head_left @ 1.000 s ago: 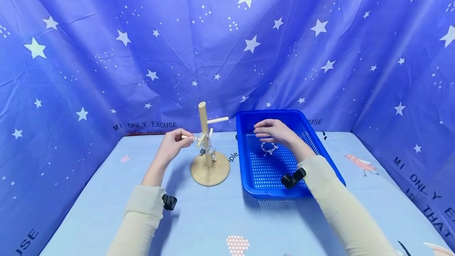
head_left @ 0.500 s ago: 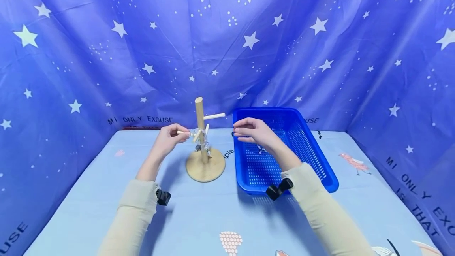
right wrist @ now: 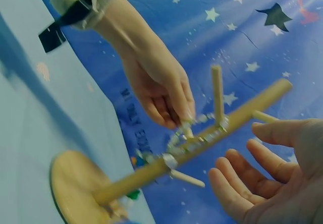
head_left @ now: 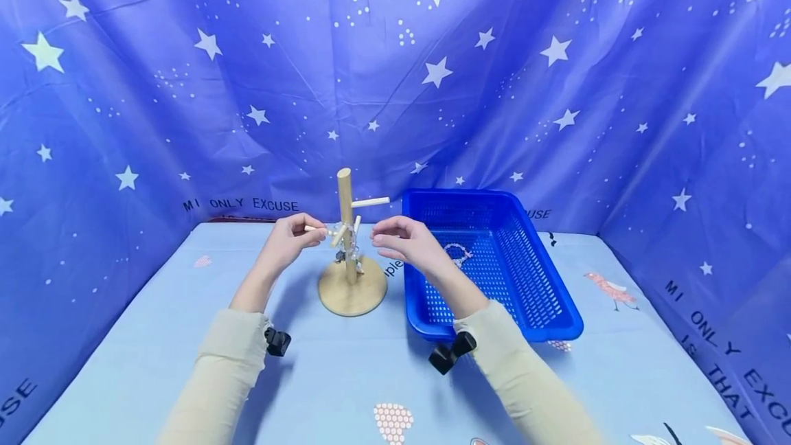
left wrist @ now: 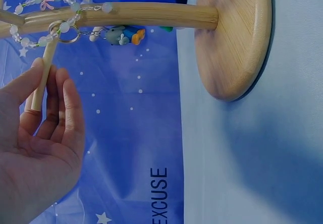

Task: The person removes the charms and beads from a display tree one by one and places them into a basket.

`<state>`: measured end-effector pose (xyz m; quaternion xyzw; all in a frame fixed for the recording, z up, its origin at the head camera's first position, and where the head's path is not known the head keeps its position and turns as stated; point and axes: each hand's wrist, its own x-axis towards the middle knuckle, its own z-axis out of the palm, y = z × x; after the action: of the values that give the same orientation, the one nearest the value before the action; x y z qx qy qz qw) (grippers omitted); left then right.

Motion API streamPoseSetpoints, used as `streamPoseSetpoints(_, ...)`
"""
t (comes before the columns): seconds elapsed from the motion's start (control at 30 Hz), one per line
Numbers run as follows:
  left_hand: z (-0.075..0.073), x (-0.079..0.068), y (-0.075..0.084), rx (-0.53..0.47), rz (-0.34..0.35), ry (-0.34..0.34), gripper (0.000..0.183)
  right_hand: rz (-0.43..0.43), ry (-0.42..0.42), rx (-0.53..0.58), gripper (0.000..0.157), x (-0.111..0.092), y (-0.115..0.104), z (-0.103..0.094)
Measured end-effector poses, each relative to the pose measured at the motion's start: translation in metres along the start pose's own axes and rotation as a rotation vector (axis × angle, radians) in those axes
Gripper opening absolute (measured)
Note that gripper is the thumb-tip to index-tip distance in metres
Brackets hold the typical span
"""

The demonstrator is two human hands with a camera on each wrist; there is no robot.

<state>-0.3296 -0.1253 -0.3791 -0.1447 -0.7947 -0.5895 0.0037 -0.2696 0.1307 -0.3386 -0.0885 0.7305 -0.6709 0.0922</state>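
A clear-beaded bracelet (left wrist: pixel 64 27) hangs looped among the pegs of a wooden stand (left wrist: pixel 151 14), between the two hands; exactly which pegs carry it is hard to tell. It looks light, limp and a little slippery, with delicate charms, so it is probably best taken by plain beads rather than by a flower or bow. A small figure charm (left wrist: pixel 118 36) dangles beside it, just beyond the left fingertips. The left hand (left wrist: pixel 43 148) pinches a peg (left wrist: pixel 49 55) between thumb and fingers; the peg seems stiff. The right hand (head_left: pixel 410 246), fingers apart and loosely bent, holds nothing near the post's other side. Under and beyond the right forearm stands a blue basket (head_left: pixel 534 273) with another bracelet (head_left: pixel 459 246) inside. Starry curtain (head_left: pixel 309 88) rises beyond both hands.
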Motion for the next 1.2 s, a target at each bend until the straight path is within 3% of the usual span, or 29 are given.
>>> streamPoseSetpoints(0.33,0.001,0.001,0.002,0.016,0.006,-0.005,0.025,-0.015,0.027,0.016,0.047,0.001,0.010,0.035)
streamPoseSetpoints(0.7,0.006,0.000,-0.002,-0.013,0.009,-0.014,0.023,0.021,0.090,0.045,0.052,0.000,0.021,0.048)
streamPoseSetpoints(1.2,-0.001,0.002,-0.004,-0.014,0.030,0.018,0.023,0.005,0.139,0.135,0.020,0.010,0.028,0.061)
